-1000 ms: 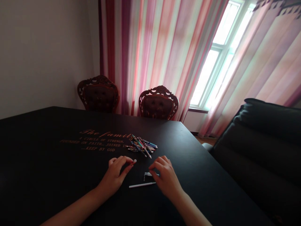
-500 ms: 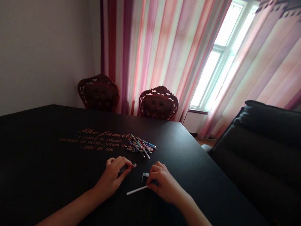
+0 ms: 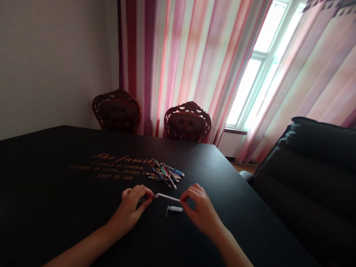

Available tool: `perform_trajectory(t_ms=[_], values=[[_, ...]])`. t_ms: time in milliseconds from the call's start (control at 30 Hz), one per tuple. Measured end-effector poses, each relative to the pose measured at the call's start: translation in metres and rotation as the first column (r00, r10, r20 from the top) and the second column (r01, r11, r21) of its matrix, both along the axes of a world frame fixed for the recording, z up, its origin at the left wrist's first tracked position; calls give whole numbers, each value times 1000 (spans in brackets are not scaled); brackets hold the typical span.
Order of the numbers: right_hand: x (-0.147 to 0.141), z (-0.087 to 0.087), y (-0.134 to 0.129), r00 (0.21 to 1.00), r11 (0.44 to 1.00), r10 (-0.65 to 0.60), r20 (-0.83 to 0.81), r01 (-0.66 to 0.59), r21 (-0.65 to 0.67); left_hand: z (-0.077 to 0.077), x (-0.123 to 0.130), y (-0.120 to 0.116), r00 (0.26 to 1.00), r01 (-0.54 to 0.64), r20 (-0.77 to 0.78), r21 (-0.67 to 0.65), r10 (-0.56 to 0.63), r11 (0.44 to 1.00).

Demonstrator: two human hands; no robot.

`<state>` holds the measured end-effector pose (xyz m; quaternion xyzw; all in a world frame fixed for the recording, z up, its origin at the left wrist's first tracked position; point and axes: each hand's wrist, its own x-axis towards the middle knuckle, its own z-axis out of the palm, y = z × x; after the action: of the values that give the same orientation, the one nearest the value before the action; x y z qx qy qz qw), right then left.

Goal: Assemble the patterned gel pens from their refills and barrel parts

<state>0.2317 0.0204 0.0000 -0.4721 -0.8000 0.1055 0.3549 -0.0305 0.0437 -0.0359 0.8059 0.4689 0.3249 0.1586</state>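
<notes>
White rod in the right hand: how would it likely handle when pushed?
The white rod is probably stiff: it shows no visible bend. It is likely light, as the right hand holds it in a fingertip pinch. Being slim, with no clip visible on it, it might roll if pushed across the smooth-looking table.

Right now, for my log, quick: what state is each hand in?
Left hand: closed, pinching a small reddish piece.
Right hand: closed, pinching one end of a thin white stick.

White rod (image 3: 169, 197) in right grip (image 3: 198, 204)
</notes>
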Motion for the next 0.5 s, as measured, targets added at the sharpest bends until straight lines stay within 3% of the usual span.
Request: perform_trajectory(t_ms=[200, 500], values=[[0, 1, -1, 1000, 999, 17, -5, -17, 34, -1, 1, 0, 1000, 12, -27, 42, -11, 999], [-23, -8, -4, 960, 999, 33, -280, -33, 7, 1, 2, -4, 994, 87, -71, 53, -83, 995]])
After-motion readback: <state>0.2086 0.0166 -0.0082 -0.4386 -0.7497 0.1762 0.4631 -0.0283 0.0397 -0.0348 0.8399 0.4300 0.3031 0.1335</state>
